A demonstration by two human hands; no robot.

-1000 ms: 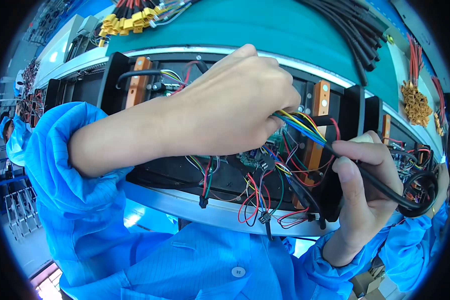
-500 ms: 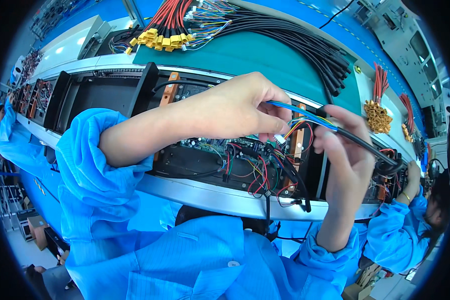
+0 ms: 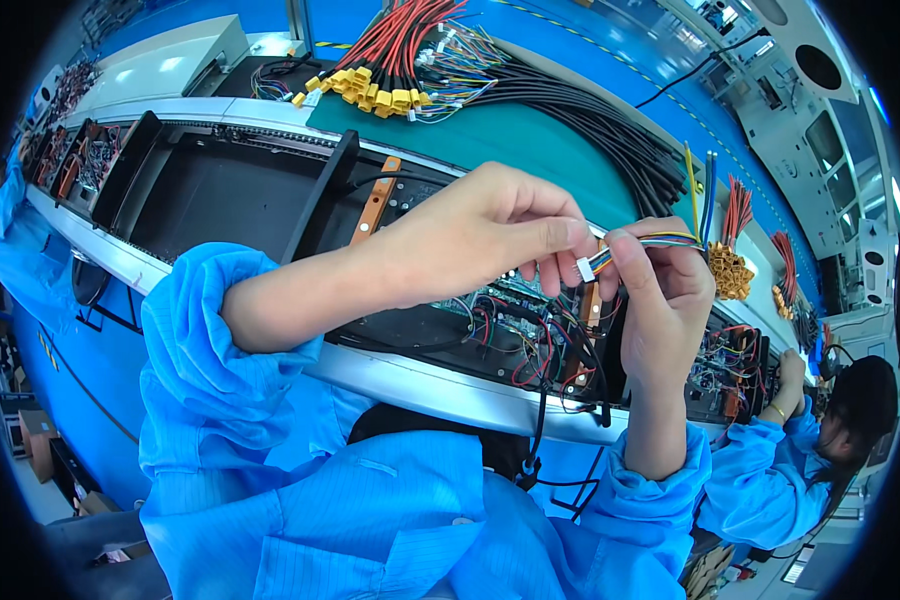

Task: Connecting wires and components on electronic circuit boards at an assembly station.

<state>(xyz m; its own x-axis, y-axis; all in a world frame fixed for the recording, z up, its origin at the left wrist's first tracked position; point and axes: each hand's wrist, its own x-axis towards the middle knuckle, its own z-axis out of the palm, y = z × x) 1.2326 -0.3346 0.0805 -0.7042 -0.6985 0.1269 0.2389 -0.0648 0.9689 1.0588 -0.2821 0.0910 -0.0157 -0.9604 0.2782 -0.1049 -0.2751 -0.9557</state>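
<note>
A white plug connector on thin multicoloured wires sits between my hands, above the open chassis. My right hand pinches these wires just behind the connector, thumb against fingers. From the left, my left hand reaches in with its thumb pressed to the curled index finger. Its lower fingertips are beside the connector; whatever its pinch holds is hidden. Blue wires and a yellow one stick up past my right hand. Below lies a green circuit board with loose red, black and green wires.
Black cables with yellow connectors lie on a green mat behind the chassis. Orange brackets cross the chassis. More yellow-ended bundles stand at right. A co-worker works at the right.
The black cable and blue wires no longer stretch between my hands. My right hand has come left and now pinches the thin wires near the connector. The view has shifted slightly.
</note>
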